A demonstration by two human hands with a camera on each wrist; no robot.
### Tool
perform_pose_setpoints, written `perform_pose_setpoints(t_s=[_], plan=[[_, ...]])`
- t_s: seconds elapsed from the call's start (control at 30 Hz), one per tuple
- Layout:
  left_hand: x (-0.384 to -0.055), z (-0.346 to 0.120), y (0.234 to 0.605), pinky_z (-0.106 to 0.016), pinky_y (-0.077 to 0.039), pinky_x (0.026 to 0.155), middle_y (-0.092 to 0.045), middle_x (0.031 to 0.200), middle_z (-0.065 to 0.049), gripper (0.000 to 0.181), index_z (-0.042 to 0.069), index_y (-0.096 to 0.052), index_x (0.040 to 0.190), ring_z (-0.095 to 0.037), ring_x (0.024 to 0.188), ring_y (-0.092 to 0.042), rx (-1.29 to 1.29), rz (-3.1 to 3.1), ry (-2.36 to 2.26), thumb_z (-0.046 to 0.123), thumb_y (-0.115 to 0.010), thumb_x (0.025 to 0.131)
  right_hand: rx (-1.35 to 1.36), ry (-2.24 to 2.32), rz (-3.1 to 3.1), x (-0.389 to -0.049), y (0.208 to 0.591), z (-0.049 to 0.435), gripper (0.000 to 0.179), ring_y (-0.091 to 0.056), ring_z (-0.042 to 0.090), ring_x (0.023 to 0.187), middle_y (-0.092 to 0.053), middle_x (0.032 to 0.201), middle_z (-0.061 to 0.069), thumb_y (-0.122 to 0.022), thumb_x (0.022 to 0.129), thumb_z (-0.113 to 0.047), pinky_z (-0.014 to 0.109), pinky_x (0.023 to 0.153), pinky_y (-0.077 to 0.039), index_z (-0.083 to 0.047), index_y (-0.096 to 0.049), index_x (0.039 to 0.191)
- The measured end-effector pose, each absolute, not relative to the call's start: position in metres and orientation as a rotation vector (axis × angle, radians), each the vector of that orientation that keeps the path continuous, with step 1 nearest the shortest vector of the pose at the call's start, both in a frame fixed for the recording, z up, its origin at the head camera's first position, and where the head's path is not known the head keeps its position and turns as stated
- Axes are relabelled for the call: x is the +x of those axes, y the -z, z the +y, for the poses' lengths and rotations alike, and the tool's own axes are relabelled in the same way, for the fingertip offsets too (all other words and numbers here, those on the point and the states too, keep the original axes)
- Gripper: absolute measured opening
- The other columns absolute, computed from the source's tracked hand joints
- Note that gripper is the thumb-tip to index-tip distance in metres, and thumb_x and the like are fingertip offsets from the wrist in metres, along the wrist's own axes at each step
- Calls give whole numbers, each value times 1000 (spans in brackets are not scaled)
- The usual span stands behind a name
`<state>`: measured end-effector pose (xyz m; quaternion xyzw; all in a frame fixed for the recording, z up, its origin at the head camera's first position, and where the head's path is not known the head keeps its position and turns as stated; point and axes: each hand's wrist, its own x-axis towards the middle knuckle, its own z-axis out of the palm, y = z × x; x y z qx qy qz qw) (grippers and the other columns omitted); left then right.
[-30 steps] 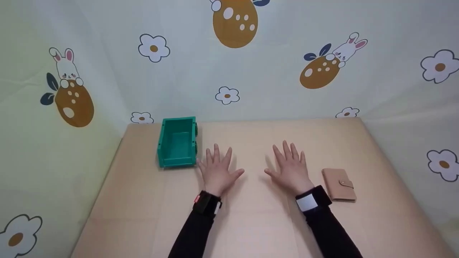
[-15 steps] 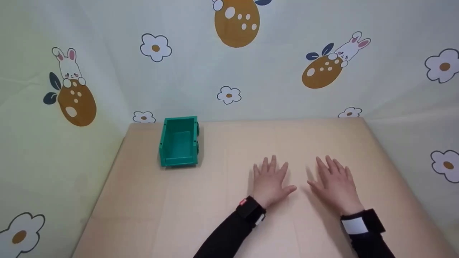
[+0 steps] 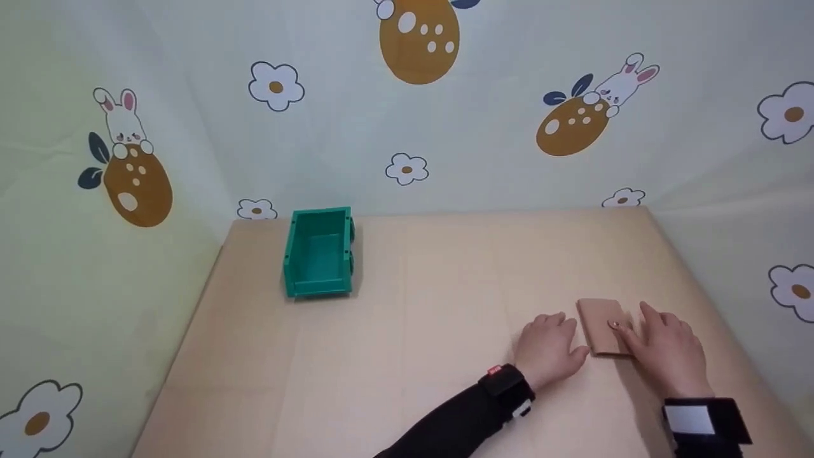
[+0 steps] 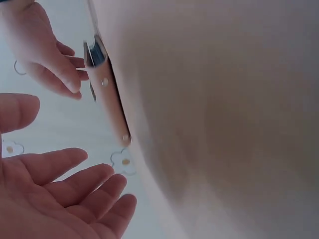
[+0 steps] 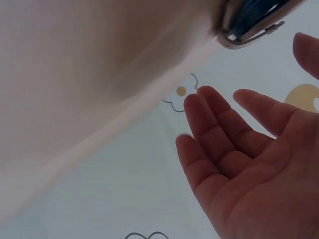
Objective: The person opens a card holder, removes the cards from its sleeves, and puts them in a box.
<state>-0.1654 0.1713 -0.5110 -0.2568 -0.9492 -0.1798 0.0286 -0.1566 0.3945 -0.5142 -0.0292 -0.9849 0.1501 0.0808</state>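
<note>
A small tan booklet [image 3: 599,327] with a snap strap lies flat on the right side of the table, between the two hands in the head view. Two rivets dot its spine in the left wrist view, and dark blue shows inside the booklet [image 4: 94,54]. My left hand [image 3: 548,350] is just left of it, palm toward the spine, fingers loosely bent and holding nothing. On the other side, my right hand [image 3: 673,353] has its thumb overlapping the strap edge in the head view. The right wrist view shows the right fingers [image 5: 209,124] relaxed and apart from the booklet [image 5: 254,20].
A green open-topped toy truck bed [image 3: 320,254] with dark wheels stands at the back left of the tan tabletop [image 3: 407,381]. A cloth [image 3: 483,127] printed with rabbits and flowers hangs behind and along the sides.
Both hands have moved right, from the middle of the table to either side of the booklet. Their spread fingers are now more bent. The booklet and green truck bed stay where they were.
</note>
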Motion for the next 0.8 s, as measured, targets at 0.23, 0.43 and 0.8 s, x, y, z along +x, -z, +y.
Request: perform_pose_setpoints(t_s=[0.23,0.43,0.8], plan=[[-167,187,513,-20,-37,70,-65,91,12,22,20,-68,93,-6,79,-53,-856,-2999,643,41,-64,91,-167,-545,-3096,-162,513,400,85,-56,50,93,-57,101,35,-48,97,-59,62,77,-44,21,-48,127],[-173,196,515,-16,-32,72,-59,77,15,16,20,-63,84,-2,68,-50,-957,-3021,686,35,-65,89,-194,-548,-3181,-166,509,402,78,-56,46,89,-57,100,35,-48,98,-57,58,77,-43,19,-56,115],[-177,199,513,-15,-33,61,-50,68,12,15,19,-58,80,-4,63,-48,-923,-3056,988,25,-65,91,-220,-708,-3204,-168,504,398,69,-59,36,81,-62,99,32,-46,102,-49,53,74,-46,19,-54,110]])
